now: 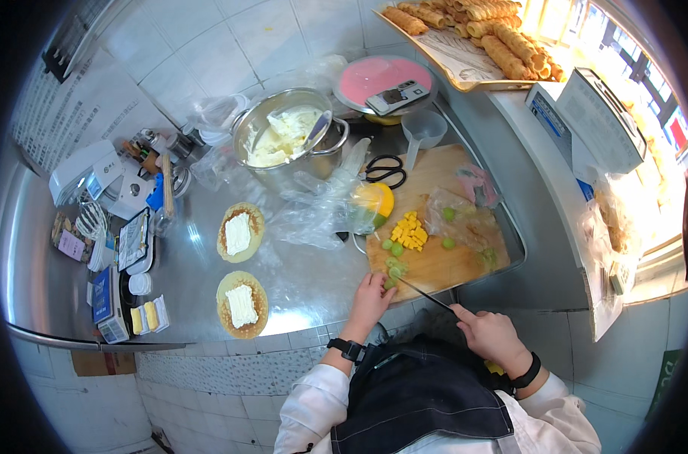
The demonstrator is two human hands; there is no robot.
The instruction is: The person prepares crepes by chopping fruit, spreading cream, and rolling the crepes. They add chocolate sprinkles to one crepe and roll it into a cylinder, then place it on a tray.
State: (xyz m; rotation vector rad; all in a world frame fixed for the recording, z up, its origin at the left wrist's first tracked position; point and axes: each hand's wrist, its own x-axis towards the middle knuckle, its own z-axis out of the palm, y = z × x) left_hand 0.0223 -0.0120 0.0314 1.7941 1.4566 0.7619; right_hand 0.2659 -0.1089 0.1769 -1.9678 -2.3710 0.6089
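My right hand is closed round the handle of a knife. The blade's tip points at green grapes by the near left edge of a wooden cutting board. There, the curled fingers of my left hand press on a grape at the board's edge. Diced yellow mango lies in a pile just beyond the grapes. A cut mango rests behind it. A clear plastic bag with a few grapes lies on the board, near a pair of black-handled scissors.
Two round pancakes topped with white cream lie on the steel table at left. Behind stands a steel pot of cream with a spatula. A pink-topped round stand holds a phone. Rolled pastries fill a tray at upper right.
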